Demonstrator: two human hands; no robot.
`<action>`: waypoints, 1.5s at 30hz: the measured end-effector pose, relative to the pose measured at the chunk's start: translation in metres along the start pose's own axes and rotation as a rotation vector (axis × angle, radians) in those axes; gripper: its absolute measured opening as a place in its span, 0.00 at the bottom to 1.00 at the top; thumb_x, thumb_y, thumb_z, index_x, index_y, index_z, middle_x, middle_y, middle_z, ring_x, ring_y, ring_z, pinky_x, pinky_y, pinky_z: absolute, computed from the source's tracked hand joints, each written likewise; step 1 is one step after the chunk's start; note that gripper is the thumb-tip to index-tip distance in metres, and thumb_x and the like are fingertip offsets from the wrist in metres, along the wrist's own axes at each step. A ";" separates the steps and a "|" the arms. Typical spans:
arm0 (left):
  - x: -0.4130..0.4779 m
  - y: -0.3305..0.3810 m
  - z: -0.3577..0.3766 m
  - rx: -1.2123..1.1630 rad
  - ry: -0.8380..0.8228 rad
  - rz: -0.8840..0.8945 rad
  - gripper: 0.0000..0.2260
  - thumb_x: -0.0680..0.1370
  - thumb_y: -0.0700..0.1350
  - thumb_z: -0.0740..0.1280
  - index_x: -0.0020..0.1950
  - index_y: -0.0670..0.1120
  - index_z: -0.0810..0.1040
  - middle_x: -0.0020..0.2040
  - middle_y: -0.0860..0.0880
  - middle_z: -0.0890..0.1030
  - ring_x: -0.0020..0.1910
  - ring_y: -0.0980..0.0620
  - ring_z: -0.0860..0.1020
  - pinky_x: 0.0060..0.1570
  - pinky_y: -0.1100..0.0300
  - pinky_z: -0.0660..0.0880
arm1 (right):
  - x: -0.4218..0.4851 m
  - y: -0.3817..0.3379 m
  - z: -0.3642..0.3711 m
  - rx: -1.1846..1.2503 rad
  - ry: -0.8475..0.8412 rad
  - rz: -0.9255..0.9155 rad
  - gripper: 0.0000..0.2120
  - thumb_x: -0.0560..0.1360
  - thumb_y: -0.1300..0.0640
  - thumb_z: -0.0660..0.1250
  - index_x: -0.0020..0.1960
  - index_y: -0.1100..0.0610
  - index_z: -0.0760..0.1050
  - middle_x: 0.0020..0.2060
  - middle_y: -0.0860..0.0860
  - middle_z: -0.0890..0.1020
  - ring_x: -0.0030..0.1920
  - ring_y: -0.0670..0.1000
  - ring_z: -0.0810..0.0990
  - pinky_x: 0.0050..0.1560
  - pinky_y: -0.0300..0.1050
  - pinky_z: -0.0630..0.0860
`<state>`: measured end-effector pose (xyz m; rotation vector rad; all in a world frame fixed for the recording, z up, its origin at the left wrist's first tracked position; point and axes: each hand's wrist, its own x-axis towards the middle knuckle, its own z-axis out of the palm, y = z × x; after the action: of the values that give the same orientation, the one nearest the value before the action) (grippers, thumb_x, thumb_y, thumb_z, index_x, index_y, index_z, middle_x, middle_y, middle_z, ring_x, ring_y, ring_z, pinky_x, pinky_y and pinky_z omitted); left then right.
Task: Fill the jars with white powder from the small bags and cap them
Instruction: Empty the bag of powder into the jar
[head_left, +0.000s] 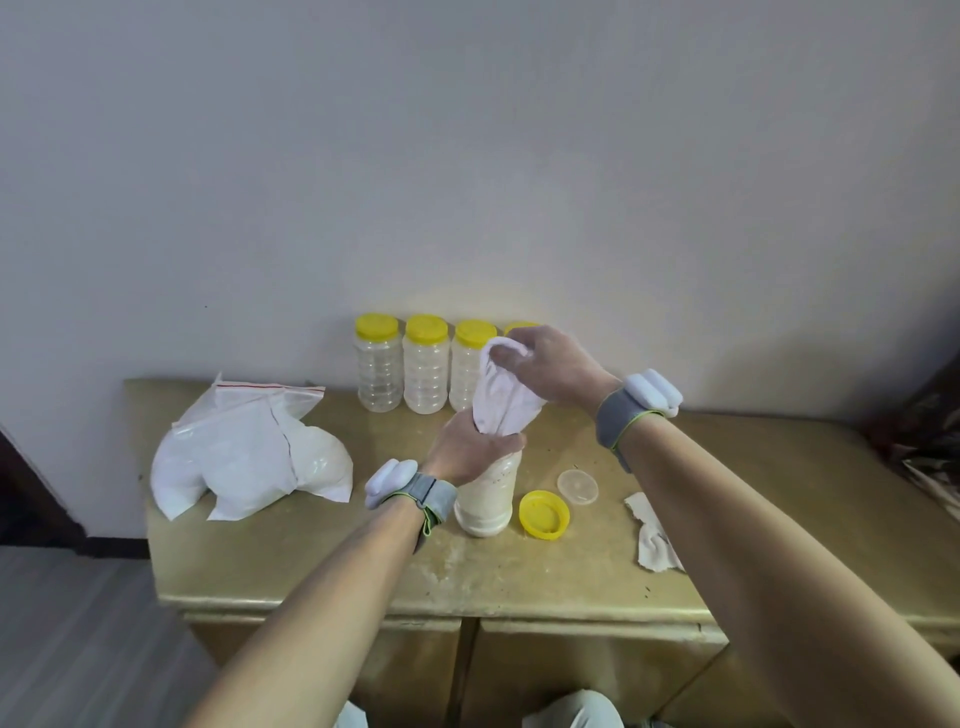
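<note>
Here both hands (470, 449) upend a bag (506, 400) into the jar (485, 499), mid-table.

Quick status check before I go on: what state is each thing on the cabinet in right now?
Open jar: upright, uncapped, mostly full of powder.
Small bag: upended into the jar mouth.
Left hand: gripping bag neck at the jar mouth.
Right hand: pinching the bag's top.
Yellow lid: off, lying beside the jar.
Clear liner disc: loose on the cabinet.
Three back jars: capped, empty; a fourth is hidden.
Zip bags: full, lying down.
</note>
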<state>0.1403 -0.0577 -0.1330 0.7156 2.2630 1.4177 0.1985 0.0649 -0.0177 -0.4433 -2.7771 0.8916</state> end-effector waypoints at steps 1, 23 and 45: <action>0.000 0.000 -0.001 -0.006 0.001 -0.004 0.15 0.70 0.53 0.75 0.53 0.48 0.82 0.49 0.51 0.84 0.50 0.50 0.81 0.46 0.56 0.75 | 0.001 -0.002 0.001 -0.011 0.013 -0.014 0.10 0.81 0.50 0.63 0.45 0.55 0.75 0.37 0.49 0.75 0.43 0.53 0.74 0.34 0.41 0.66; -0.003 0.005 0.001 0.025 -0.025 -0.042 0.22 0.64 0.60 0.72 0.53 0.49 0.81 0.49 0.52 0.84 0.50 0.50 0.80 0.48 0.55 0.77 | 0.000 -0.001 -0.015 0.017 0.054 -0.015 0.15 0.77 0.43 0.68 0.40 0.53 0.78 0.33 0.47 0.76 0.35 0.47 0.74 0.32 0.39 0.66; 0.004 0.020 -0.021 -0.155 -0.266 -0.158 0.34 0.57 0.49 0.81 0.61 0.49 0.75 0.59 0.49 0.81 0.59 0.49 0.78 0.63 0.54 0.73 | -0.010 0.019 -0.033 -0.029 -0.010 0.045 0.12 0.74 0.55 0.73 0.57 0.52 0.78 0.49 0.55 0.83 0.43 0.52 0.79 0.48 0.47 0.76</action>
<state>0.1301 -0.0632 -0.1066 0.6194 1.9384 1.3209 0.2207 0.0938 -0.0028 -0.5095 -2.8022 0.8671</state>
